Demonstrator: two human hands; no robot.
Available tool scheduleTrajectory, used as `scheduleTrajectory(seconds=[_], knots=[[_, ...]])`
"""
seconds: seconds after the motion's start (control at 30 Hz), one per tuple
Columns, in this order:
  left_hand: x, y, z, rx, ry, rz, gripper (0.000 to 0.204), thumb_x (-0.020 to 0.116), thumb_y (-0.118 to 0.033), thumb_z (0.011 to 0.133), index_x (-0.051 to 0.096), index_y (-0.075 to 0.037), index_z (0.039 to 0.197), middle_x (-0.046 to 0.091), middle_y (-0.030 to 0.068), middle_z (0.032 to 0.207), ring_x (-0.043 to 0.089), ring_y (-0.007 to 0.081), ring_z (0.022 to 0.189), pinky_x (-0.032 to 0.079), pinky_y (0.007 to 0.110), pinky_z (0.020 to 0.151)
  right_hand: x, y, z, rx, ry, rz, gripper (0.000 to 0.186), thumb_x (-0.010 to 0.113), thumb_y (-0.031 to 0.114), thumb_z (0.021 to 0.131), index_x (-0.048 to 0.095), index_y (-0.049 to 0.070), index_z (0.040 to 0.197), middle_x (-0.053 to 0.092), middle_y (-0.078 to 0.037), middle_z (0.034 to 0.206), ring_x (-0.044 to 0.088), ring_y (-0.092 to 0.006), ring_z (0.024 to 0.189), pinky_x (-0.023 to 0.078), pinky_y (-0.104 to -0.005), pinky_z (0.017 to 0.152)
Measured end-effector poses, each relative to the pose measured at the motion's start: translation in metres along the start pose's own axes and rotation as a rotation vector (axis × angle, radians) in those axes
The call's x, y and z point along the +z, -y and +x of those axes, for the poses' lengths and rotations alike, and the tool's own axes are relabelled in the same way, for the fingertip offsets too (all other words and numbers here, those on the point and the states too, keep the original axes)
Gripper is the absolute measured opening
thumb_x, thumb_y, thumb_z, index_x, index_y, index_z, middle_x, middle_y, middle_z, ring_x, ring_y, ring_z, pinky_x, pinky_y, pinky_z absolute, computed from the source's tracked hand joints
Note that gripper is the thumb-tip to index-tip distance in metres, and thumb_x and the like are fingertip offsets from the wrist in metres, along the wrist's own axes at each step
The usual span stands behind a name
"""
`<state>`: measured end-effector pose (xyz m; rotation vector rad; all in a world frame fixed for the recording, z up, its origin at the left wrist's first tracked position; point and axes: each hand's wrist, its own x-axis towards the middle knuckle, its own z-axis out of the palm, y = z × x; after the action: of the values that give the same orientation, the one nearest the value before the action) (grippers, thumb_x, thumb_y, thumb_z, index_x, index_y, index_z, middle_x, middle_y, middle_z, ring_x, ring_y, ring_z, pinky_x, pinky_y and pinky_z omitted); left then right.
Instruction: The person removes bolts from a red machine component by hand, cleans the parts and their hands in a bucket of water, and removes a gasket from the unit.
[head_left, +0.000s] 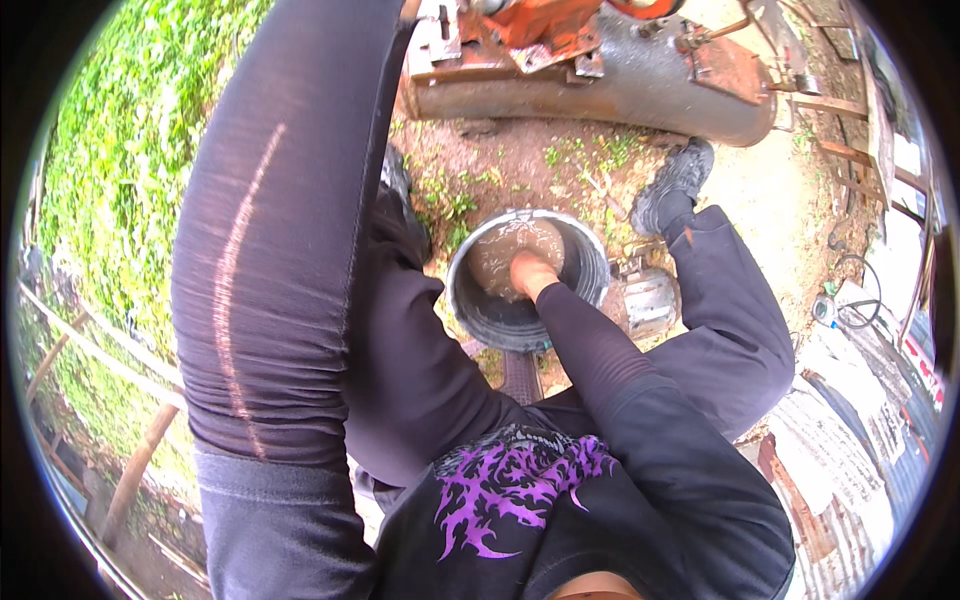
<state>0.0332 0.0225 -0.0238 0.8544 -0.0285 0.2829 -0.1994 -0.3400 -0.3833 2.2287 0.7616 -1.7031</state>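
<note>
- Bucket (pixel 583 272): dark grey to black, round, its inner wall shiny; it stands upright on the ground, just off the middle of the view toward 1 o'clock, mouth facing up.
- Water (pixel 489 258): murky brown, streaked with pale foam or glints; it shows toward 11 o'clock within the bucket's mouth, with bare inner wall showing widest from 2 round to 7 o'clock.
- The right hand (pixel 532 272) reaches in across the rim from 5 o'clock, its fingers hidden at the water.
</note>
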Motion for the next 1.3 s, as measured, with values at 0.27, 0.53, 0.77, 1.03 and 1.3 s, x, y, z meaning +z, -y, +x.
scheduleTrajectory(seconds=[0.27,0.53,0.77,1.03,1.3], knots=[[0.005,0.000,0.001,-0.121,-0.108,-0.052,0.017,0.066,-0.026,0.091,0.068,-0.009,0.088,0.071,0.0059,0.083,0.068,0.0215,0.076,0.058,0.036,0.075,-0.119,-0.011,-0.120,-0.184,-0.056,-0.247,0.031,0.058,0.014,0.083,0.075,-0.005,0.100,0.072,-0.025,0.110,0.071,-0.0368,0.106,0.057,-0.0444,0.088],[0.005,-0.003,-0.004,-0.125,-0.178,-0.036,0.020,0.066,-0.023,0.093,0.067,-0.005,0.103,0.071,0.0099,0.098,0.069,0.0230,0.087,0.058,0.038,0.082,-0.235,-0.020,-0.266,-0.456,-0.643,-0.029,0.031,0.053,0.020,0.096,0.066,-0.006,0.087,0.069,-0.028,0.085,0.069,-0.0440,0.090,0.055,-0.0517,0.078],[-0.022,-0.001,0.002,-0.114,-0.220,0.034,0.030,0.064,-0.021,0.095,0.067,-0.001,0.118,0.071,0.0137,0.112,0.070,0.0246,0.100,0.058,0.040,0.090,-0.310,0.041,-0.294,-0.311,-0.986,0.467,0.036,0.055,0.027,0.100,0.063,-0.008,0.100,0.068,-0.032,0.093,0.067,-0.0468,0.096,0.052,-0.0513,0.086],[-0.013,-0.017,-0.009,-0.064,-0.240,0.085,0.028,0.067,-0.020,0.096,0.069,0.000,0.115,0.072,0.0120,0.110,0.071,0.0234,0.096,0.060,0.039,0.088,-0.334,0.031,-0.271,-0.362,-0.996,0.538,0.034,0.068,0.023,0.091,0.057,-0.008,0.104,0.067,-0.028,0.102,0.067,-0.0406,0.102,0.050,-0.0444,0.087],[-0.001,-0.015,-0.014,-0.061,-0.218,0.113,0.029,0.069,-0.020,0.094,0.068,0.000,0.115,0.073,0.0124,0.109,0.072,0.0237,0.097,0.060,0.040,0.089,-0.348,0.013,-0.255,-0.334,-1.030,0.624,0.040,0.071,0.020,0.086,0.057,-0.010,0.107,0.067,-0.027,0.101,0.067,-0.0408,0.101,0.052,-0.0454,0.091]])
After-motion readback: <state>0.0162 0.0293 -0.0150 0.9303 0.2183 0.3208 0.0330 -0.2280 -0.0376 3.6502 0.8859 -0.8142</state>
